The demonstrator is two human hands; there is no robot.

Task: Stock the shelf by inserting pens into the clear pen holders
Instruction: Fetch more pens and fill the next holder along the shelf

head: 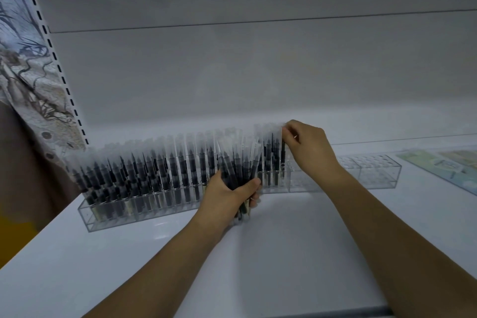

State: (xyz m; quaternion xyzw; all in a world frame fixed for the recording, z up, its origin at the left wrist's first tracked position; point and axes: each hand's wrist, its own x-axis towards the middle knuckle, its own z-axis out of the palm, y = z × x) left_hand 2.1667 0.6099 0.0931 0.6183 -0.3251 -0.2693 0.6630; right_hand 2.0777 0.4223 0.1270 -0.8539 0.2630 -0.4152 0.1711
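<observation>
Clear holder (371, 175); hands grip bundle (240, 162), pen (283, 152).

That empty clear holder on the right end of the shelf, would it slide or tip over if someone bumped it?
The empty clear holder is long and low, so it probably slides rather than tips. With no pens in it, it likely weighs little, and the white shelf looks glossy, so a light push may shift it. Its hard clear walls suggest it is stiff, perhaps brittle.

Left hand (232, 192) curled in a grip, right hand (311, 148) raised with fingers (290, 134) pinching
</observation>
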